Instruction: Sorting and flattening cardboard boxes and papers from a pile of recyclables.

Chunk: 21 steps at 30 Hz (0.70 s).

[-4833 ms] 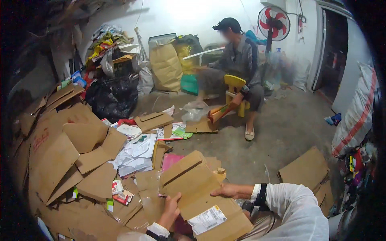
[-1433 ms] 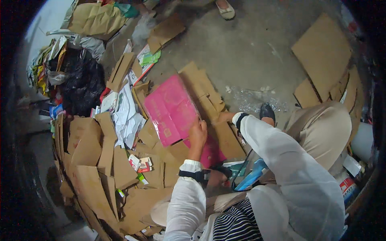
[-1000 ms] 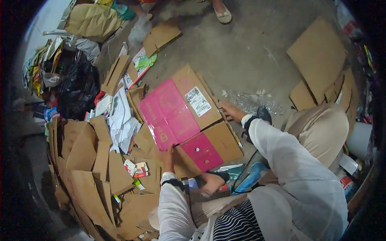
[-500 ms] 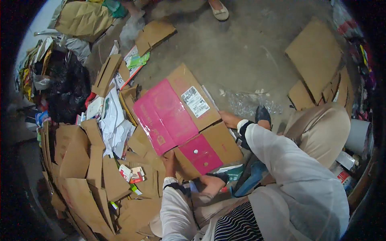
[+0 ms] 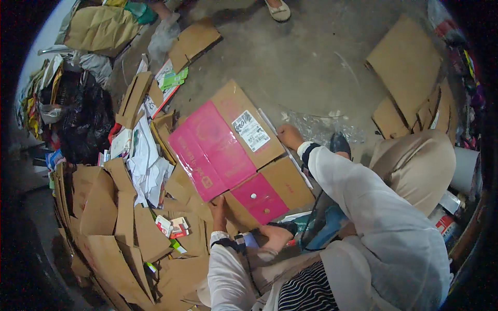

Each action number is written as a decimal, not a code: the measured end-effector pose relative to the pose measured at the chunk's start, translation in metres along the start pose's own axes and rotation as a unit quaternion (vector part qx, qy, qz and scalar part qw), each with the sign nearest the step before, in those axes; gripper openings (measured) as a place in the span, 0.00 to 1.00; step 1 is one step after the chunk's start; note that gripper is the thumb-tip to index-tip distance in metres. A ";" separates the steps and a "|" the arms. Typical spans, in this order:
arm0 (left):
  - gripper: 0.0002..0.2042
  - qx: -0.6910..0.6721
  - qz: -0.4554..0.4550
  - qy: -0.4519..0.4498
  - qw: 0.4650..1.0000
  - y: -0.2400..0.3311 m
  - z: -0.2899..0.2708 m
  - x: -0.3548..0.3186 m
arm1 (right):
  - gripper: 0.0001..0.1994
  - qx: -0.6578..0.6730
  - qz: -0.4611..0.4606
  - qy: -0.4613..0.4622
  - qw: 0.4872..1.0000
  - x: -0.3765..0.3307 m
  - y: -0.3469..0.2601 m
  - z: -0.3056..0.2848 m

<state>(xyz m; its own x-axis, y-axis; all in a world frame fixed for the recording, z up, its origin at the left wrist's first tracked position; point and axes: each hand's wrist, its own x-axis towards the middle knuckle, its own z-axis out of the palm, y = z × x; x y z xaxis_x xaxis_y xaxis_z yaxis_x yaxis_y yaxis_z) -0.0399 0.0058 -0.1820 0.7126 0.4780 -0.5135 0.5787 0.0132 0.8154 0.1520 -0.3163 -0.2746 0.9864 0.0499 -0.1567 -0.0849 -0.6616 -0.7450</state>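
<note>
You crouch over a concrete floor (image 5: 311, 57) littered with scrap. A flattened pink-and-brown cardboard box (image 5: 228, 150) lies spread in front of you, label side up. Your left hand (image 5: 218, 211) pinches its near edge; your right hand (image 5: 288, 136) rests on its far right edge, and whether those fingers close on it you cannot tell. The box looks fully opened out and flat; it has not yet joined the heap of flattened cardboard (image 5: 111, 217) at left, beside loose papers (image 5: 145, 160).

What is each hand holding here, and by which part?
Both hold the flattened pink and brown cardboard box: the left hand at its near lower edge, the right hand at its far right edge by the label.
</note>
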 end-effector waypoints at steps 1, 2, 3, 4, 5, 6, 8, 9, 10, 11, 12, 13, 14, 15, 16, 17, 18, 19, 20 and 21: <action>0.33 0.000 0.001 -0.002 1.000 0.003 0.003 0.001 | 0.07 0.000 0.001 0.002 1.000 0.002 0.007 -0.002; 0.33 0.010 0.005 0.002 1.000 0.001 -0.011 0.002 | 0.06 -0.033 -0.030 -0.035 0.998 0.001 0.000 0.002; 0.32 0.017 0.005 0.000 1.000 0.001 -0.015 0.000 | 0.06 -0.072 -0.055 -0.071 0.993 -0.001 -0.005 -0.001; 0.32 0.020 0.001 0.004 1.000 -0.001 -0.020 -0.003 | 0.06 -0.069 -0.055 -0.076 0.993 -0.001 -0.010 -0.003; 0.32 0.012 0.005 0.005 1.000 0.004 -0.009 -0.006 | 0.07 -0.057 -0.005 -0.163 0.985 0.000 -0.010 -0.015; 0.32 0.006 0.014 0.009 1.000 0.007 -0.004 -0.008 | 0.09 -0.041 0.042 -0.246 0.968 0.002 -0.010 -0.022; 0.31 0.009 0.008 0.004 1.000 0.005 -0.005 -0.005 | 0.11 0.091 0.125 -0.300 0.941 0.007 0.009 -0.018; 0.31 0.014 0.001 0.007 1.000 0.003 -0.014 -0.005 | 0.12 0.223 0.201 -0.352 0.887 0.004 0.010 -0.012; 0.31 0.017 -0.003 0.011 1.000 0.001 -0.022 -0.004 | 0.12 0.225 0.202 -0.357 0.884 0.001 0.008 -0.001; 0.30 0.045 -0.011 0.019 0.999 0.001 -0.031 -0.002 | 0.13 0.208 0.086 -0.285 0.932 -0.002 -0.003 0.011; 0.30 0.069 -0.017 0.013 0.997 0.003 -0.021 -0.001 | 0.15 0.178 -0.025 -0.196 0.964 -0.006 0.006 0.011; 0.30 0.069 -0.021 0.003 0.997 0.005 -0.009 0.000 | 0.16 0.202 -0.007 -0.235 0.951 -0.005 0.031 0.026; 0.30 0.051 -0.045 0.004 0.998 0.009 -0.008 -0.004 | 0.16 0.254 0.013 -0.255 0.933 -0.015 0.029 0.037; 0.30 0.030 -0.065 0.002 0.997 0.013 -0.005 -0.005 | 0.16 0.301 0.037 -0.270 0.914 -0.021 0.026 0.038; 0.30 0.032 -0.070 0.003 0.997 0.016 0.000 -0.006 | 0.16 0.342 0.056 -0.285 0.894 -0.026 0.025 0.038; 0.30 0.032 -0.081 -0.001 0.996 0.020 0.004 -0.006 | 0.16 0.382 0.075 -0.302 0.870 -0.030 0.024 0.032; 0.31 0.030 -0.091 0.000 0.995 0.020 0.002 -0.008 | 0.16 0.424 0.092 -0.320 0.843 -0.031 0.018 0.028; 0.31 0.029 -0.092 0.006 0.995 0.012 0.000 -0.004 | 0.17 0.462 0.109 -0.337 0.813 -0.032 0.015 0.023; 0.30 0.040 -0.028 0.026 0.998 0.000 -0.013 0.000 | 0.17 0.495 0.121 -0.357 0.783 -0.033 0.001 0.021; 0.30 0.049 0.033 0.038 0.998 -0.005 -0.013 0.003 | 0.17 0.516 0.135 -0.370 0.761 -0.032 0.000 0.017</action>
<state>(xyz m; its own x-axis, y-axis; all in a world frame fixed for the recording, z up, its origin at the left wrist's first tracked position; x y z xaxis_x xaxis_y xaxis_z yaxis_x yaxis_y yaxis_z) -0.0458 0.0188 -0.1835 0.7200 0.5409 -0.4348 0.5704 -0.1043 0.8147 0.1177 -0.3051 -0.2801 0.5974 0.6761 -0.4312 -0.7117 0.1993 -0.6736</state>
